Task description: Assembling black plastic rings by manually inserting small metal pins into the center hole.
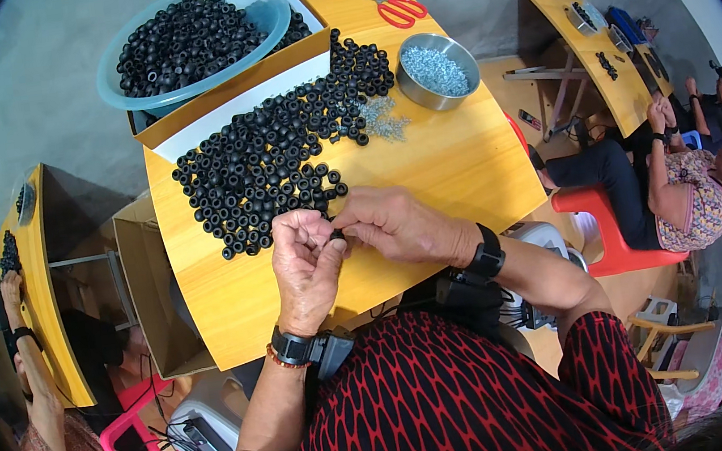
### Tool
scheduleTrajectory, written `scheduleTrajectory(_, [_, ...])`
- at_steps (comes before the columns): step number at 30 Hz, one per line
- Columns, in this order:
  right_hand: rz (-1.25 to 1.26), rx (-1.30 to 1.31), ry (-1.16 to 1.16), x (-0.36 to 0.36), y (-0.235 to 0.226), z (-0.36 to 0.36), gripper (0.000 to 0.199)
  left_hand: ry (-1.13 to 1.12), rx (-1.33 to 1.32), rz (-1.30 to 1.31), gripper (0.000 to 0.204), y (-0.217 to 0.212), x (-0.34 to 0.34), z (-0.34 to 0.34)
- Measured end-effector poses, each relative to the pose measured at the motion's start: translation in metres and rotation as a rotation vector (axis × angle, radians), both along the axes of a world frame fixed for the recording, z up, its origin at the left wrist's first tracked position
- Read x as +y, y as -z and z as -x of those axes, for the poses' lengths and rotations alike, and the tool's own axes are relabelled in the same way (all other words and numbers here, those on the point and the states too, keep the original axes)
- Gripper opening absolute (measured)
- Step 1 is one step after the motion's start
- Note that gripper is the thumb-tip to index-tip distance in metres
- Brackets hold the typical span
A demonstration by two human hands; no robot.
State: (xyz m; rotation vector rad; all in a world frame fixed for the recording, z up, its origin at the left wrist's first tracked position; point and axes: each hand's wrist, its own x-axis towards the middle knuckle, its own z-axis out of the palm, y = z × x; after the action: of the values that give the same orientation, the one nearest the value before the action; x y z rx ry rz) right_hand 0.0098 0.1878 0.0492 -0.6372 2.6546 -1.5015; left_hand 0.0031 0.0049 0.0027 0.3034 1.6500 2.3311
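Observation:
Near the table's front edge, my left hand [305, 264] is closed, pinching a small black round piece [336, 236] between thumb and fingers. My right hand [399, 228] meets it from the right, its fingertips pressed together at the same piece; whatever they hold is too small to make out. Just beyond both hands spreads a pile of black ring-shaped pieces [255, 166] with holes in the middle. At its right edge lies a small heap of thin, silvery bits [383, 120]. More silvery bits fill a round metal bowl [414, 91] farther right.
A pale blue basin [112, 92] heaped with black pieces rests on a cardboard box [238, 105] at the far left. Red-handled scissors [396, 10] lie at the table's far edge. An open carton [152, 287] stands left of the table [455, 187]. Other people work at tables on both sides.

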Motion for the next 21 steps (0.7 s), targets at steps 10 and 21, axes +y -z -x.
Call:
scheduleTrajectory(10, [-0.041,0.053,0.01,-0.004,0.007,0.001,0.007,-0.01,0.038,0.05,0.043,0.006,-0.002,0.001])
scheduleTrajectory(21, [-0.121,0.139,-0.063,-0.006,-0.003,-0.008,0.02,-0.014,0.01,0.022,0.044,-0.003,-0.001,0.0])
